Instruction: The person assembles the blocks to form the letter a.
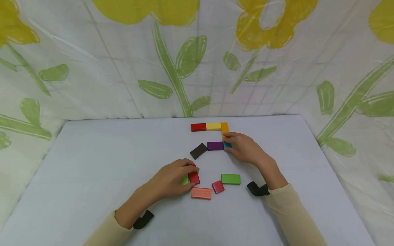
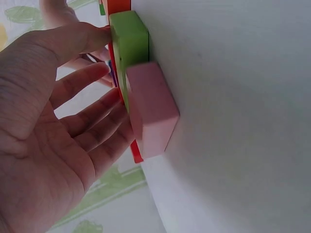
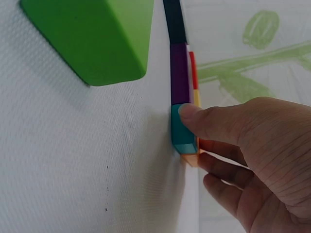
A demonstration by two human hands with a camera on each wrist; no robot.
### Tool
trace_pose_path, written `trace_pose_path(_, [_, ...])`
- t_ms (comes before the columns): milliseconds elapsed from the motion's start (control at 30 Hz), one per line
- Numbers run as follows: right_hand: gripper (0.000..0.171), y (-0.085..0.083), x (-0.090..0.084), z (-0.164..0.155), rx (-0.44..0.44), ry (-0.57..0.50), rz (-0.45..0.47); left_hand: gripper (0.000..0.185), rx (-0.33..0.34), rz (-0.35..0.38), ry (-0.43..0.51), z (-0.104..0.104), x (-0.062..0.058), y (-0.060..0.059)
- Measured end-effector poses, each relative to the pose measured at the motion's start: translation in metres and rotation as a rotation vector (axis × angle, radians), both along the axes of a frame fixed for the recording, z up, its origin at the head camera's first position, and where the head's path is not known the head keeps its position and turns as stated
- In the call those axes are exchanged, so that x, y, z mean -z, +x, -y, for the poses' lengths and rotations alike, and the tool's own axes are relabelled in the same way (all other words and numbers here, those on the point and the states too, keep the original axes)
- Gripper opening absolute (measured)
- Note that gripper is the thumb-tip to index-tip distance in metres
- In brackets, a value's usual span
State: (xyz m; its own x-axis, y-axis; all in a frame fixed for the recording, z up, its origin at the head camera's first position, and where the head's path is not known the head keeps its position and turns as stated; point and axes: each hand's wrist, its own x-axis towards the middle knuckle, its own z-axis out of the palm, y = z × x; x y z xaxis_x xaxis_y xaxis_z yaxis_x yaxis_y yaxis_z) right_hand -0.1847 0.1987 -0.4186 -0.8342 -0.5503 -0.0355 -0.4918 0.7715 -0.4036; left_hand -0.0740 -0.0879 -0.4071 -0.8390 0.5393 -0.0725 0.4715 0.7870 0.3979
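Right grip [image 1: 246, 148] touches teal block [image 3: 181, 128] (purple block [image 1: 215, 146] adjoining).

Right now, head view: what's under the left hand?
Lime block and red block show partly. Pink block is hidden there, visible from left wrist. Anything else covered: can't tell.

head view; teal block [image 1: 226, 145] partly behind right hand [image 1: 246, 148]; lime block [image 1: 185, 180] partly behind left hand [image 1: 172, 178]

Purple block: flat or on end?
Flat: in the head view, the purple block lies broad face up, with only a thin side edge showing.
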Motion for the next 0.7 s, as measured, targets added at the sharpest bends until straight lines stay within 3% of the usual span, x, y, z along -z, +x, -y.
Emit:
trace_pose_path(367, [0.046, 0.0, 0.003, -0.003, 0.004, -0.006, 0.004, 0.045, -0.011, -0.036, 0.001, 0.009, -0.003, -0.007])
trace_pose_path(700, [0.047, 0.0, 0.0, -0.002, 0.0, -0.017, 0.006, 0.046, -0.056, 0.041, -0.017, 0.008, -0.004, -0.015])
